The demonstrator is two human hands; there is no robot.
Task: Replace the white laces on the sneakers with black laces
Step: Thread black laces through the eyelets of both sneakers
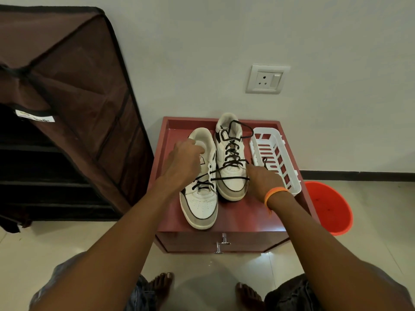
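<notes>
Our left hand [183, 163] and right hand [261, 179] each pinch a black lace [229, 178]. Two scuffed white leather sneakers [231, 176] sit on a red cabinet [235, 221]. No brand is readable.

My left hand [185, 163] is covering the near sneaker's [202, 198] upper eyelets, my right hand [263, 179] is hiding its own fingertips, and the brown rack [67, 97] is running off the left edge.

Two white-and-grey sneakers side by side, toes toward the viewer, left sneaker [202, 187] laced only through its lower eyelets with a black lace [229, 178] stretched rightward, right sneaker [231, 162] fully black-laced, ends loose.
</notes>
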